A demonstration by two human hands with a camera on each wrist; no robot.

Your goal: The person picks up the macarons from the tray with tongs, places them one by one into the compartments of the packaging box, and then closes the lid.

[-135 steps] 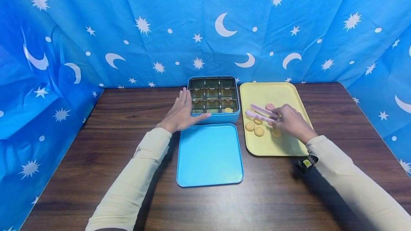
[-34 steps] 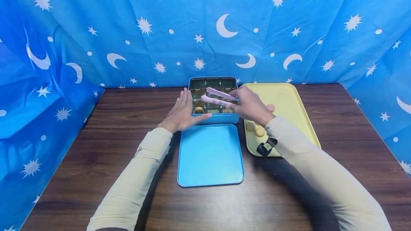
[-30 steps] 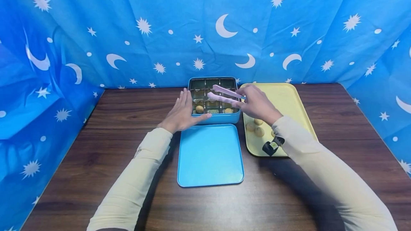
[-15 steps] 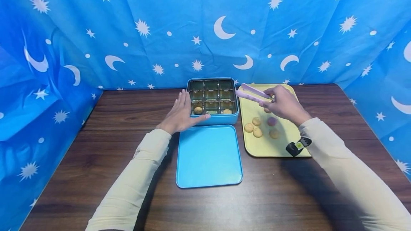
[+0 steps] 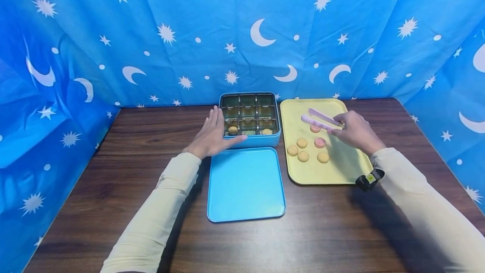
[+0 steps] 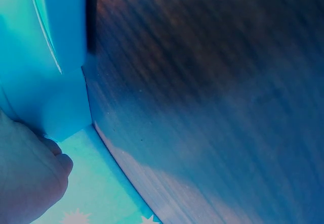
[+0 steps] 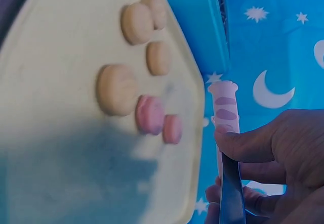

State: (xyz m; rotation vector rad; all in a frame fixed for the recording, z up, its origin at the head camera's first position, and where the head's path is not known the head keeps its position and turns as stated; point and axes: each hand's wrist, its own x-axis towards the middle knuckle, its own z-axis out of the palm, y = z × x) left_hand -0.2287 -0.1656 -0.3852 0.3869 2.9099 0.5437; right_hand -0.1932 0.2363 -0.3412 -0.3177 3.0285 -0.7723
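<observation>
My left hand (image 5: pixel 210 136) lies with straight fingers along the left wall of a blue tin (image 5: pixel 261 141), its thumb along the front. Inside is a divided insert; its front row holds a tan macaron (image 5: pixel 233 130) at left, something greenish (image 5: pixel 249 132) in the middle and another tan macaron (image 5: pixel 267 131) at right. Over the yellow tray (image 5: pixel 342 172), my right hand (image 5: pixel 354 129) grips pink-ended tongs (image 5: pixel 322 119), their tips apart with nothing between them. Below the tongs lie two pink macarons (image 7: pixel 150 114) and several tan macarons (image 7: pixel 117 90).
A flat blue lid (image 5: pixel 246 184) lies in front of the tin, on the dark wooden table (image 5: pixel 132 180). The tray stands close to the tin's right side. A blue curtain (image 5: pixel 212 66) with moons and stars rises behind the table.
A tan macaron has come into the tin's front left compartment. My right hand has since moved right with the tongs, from above the tin to above the tray. My left hand stays put.
</observation>
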